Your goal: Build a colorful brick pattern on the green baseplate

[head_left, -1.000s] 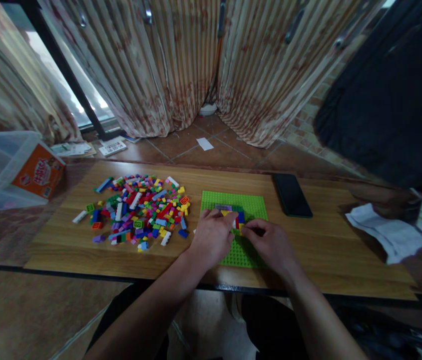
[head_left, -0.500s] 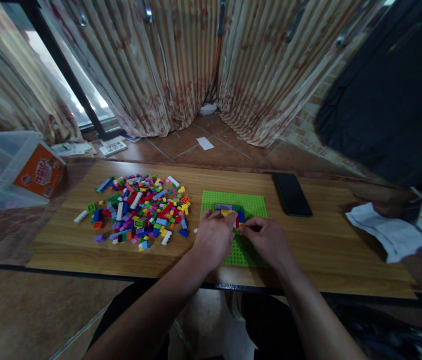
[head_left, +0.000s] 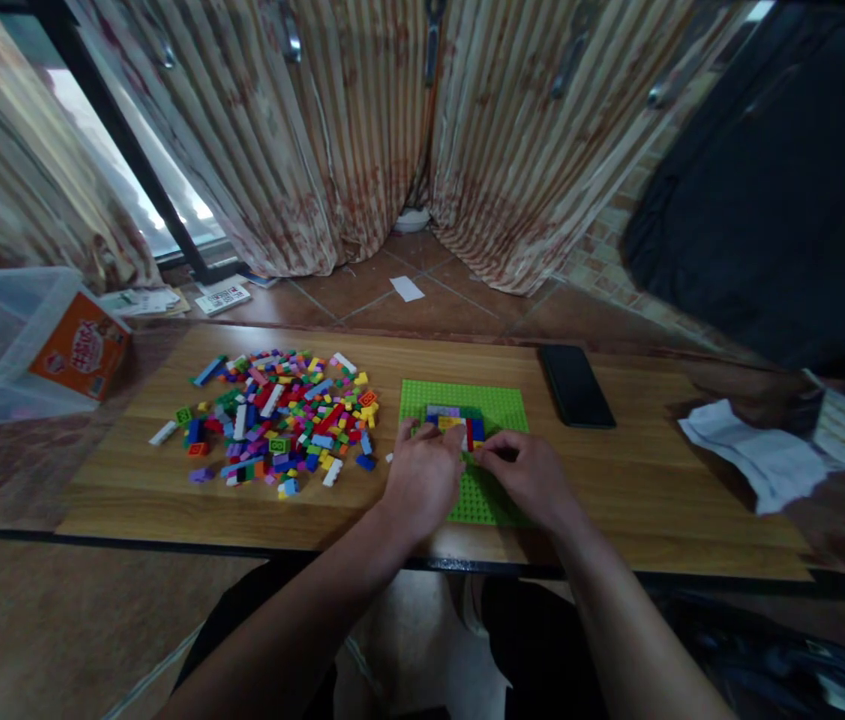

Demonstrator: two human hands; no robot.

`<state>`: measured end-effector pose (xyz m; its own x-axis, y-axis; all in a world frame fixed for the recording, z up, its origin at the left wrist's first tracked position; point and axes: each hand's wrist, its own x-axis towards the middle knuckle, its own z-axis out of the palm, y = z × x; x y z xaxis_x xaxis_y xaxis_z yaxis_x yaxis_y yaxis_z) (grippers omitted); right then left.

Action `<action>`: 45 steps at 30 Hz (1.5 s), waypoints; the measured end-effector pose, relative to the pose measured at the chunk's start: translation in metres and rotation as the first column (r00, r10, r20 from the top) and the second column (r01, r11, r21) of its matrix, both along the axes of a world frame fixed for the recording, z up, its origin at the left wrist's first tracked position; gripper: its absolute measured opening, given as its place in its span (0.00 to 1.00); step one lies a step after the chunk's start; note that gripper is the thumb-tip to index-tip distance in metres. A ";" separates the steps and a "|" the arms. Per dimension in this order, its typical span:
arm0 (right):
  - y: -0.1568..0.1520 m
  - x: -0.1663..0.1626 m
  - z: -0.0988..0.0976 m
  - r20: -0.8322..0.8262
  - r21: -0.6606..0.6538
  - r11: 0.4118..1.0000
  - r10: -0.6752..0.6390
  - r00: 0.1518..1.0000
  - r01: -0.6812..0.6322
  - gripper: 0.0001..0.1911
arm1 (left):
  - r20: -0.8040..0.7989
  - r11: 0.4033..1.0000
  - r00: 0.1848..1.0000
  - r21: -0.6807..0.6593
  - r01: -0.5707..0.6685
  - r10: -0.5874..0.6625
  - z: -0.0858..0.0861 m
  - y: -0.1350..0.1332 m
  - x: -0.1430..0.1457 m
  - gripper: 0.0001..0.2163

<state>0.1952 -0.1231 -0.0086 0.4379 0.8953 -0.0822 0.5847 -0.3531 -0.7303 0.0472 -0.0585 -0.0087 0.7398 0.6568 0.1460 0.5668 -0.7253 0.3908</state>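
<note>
A green studded baseplate (head_left: 493, 400) lies on the table, carrying a small build of coloured bricks (head_left: 446, 411) with purple, green, blue, red, yellow and white parts. My left hand (head_left: 426, 482) rests over the left and near side of this build, fingers reaching forward and somewhat apart, the index fingertip touching the bricks. Its palm hides part of the plate. At the build's right near corner, my right hand (head_left: 531, 478) has thumb and index finger pinched together. Whatever is between those fingertips is too small to make out.
A heap of loose coloured bricks (head_left: 294, 420) spreads over the left of the wooden table (head_left: 651, 480). A black phone (head_left: 577, 386) lies right of the plate, crumpled white paper (head_left: 752, 455) farther right. A clear plastic tub (head_left: 9, 340) stands at the left.
The left index finger has shifted slightly, showing more of the yellow and red bricks. My right hand stays pinched at the build's right corner. The whole view has moved a little.
</note>
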 end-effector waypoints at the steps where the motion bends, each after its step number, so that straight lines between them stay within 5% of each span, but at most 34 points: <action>1: -0.001 0.001 0.000 -0.017 0.002 1.000 0.013 1.000 -0.012 0.10 | 0.004 1.000 1.000 -0.011 0.014 -0.014 0.000 0.001 -0.002 0.16; 6: -0.002 0.004 -0.001 -0.074 0.015 0.999 0.029 0.997 -0.028 0.10 | 0.132 0.990 0.990 -0.127 0.057 -0.040 0.006 0.009 -0.014 0.17; 13: -0.001 0.006 -0.006 -0.065 0.012 1.000 0.028 0.997 -0.027 0.10 | 0.360 0.963 0.906 -0.222 -0.151 0.225 0.014 0.036 -0.029 0.12; 32: -0.002 0.003 -0.006 -0.011 0.029 0.999 0.028 1.000 -0.028 0.09 | 0.467 0.935 0.816 -0.261 -0.241 0.340 0.013 0.056 -0.045 0.10; 38: -0.004 0.013 -0.006 -0.152 0.020 0.999 0.039 0.988 -0.037 0.10 | 0.608 0.875 0.631 -0.375 -0.306 0.481 0.013 0.080 -0.066 0.11; 41: 0.000 0.019 -0.008 -0.257 0.114 0.983 -0.111 0.960 0.145 0.13 | 0.674 0.835 0.494 -0.468 -0.290 0.550 0.014 0.091 -0.075 0.12; 45: 0.008 0.016 -0.006 -0.337 0.245 0.890 -0.294 0.895 0.384 0.14 | 0.719 0.809 0.372 -0.511 -0.289 0.587 0.018 0.098 -0.082 0.13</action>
<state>0.2115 -0.1147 -0.0143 0.7171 0.6969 -0.0031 0.2208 -0.2314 -0.9475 -0.0349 0.0400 0.0090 -0.0435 0.9633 0.2649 0.0755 -0.2612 0.9623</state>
